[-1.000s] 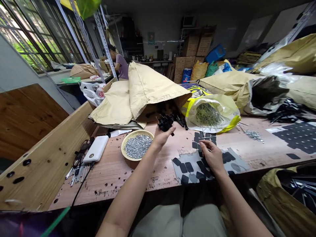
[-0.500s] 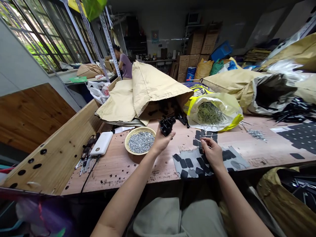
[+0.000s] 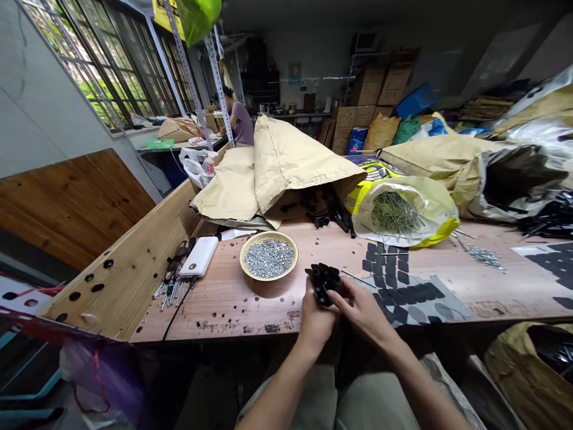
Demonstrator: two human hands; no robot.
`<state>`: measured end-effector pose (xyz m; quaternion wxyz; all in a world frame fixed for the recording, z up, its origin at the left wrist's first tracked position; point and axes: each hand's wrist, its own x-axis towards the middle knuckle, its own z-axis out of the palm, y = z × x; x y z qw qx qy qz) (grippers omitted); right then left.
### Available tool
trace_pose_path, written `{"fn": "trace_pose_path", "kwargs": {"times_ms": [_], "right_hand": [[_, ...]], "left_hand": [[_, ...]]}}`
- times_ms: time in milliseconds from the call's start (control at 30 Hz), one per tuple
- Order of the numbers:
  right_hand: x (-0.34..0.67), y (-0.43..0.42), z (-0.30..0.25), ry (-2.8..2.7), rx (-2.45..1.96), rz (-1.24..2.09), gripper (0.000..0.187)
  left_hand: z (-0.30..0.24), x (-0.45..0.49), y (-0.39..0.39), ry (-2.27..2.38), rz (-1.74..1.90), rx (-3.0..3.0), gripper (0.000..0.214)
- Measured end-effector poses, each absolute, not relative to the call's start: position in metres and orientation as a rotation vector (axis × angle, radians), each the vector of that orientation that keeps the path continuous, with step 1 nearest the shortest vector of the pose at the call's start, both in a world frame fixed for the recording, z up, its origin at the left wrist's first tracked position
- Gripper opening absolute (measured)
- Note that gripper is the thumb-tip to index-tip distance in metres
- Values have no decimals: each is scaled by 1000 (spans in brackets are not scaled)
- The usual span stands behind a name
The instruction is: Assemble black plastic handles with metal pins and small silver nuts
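Part-way, it seems — left hand (image 3: pixel 317 316) grasping a black cluster (image 3: pixel 325 279) near and right of the bowl (image 3: pixel 268 279), right hand (image 3: pixel 363 309) touching it, grip unclear — more black parts (image 3: pixel 338 217) apparently left at the paper sack (image 3: pixel 299 158).

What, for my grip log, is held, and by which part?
The left hand holds the black parts by their underside; the right hand touches their lower right side. Whether it grips the thin rod is unclear.

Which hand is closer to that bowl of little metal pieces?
The left hand, nearer the camera than the bowl and to its right. The right hand is farther right, beyond the left one.
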<state>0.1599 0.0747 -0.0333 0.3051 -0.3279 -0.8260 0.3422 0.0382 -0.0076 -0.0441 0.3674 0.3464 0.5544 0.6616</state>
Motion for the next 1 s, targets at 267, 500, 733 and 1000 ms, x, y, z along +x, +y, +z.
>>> {"fn": "trace_pose_path", "kwargs": {"times_ms": [267, 500, 733, 1000], "right_hand": [[128, 82, -22, -2139, -804, 1066, 30], [77, 149, -17, -2055, -892, 975, 32], [14, 175, -23, -2051, -791, 865, 22], [-2, 175, -28, -2056, -756, 843, 19]], "left_hand": [[-37, -34, -21, 1450, 1468, 945, 42], [-41, -54, -41, 1678, 1608, 860, 39], [-46, -74, -68, 1764, 1797, 547, 46], [-46, -90, -77, 1802, 1860, 567, 49]]}}
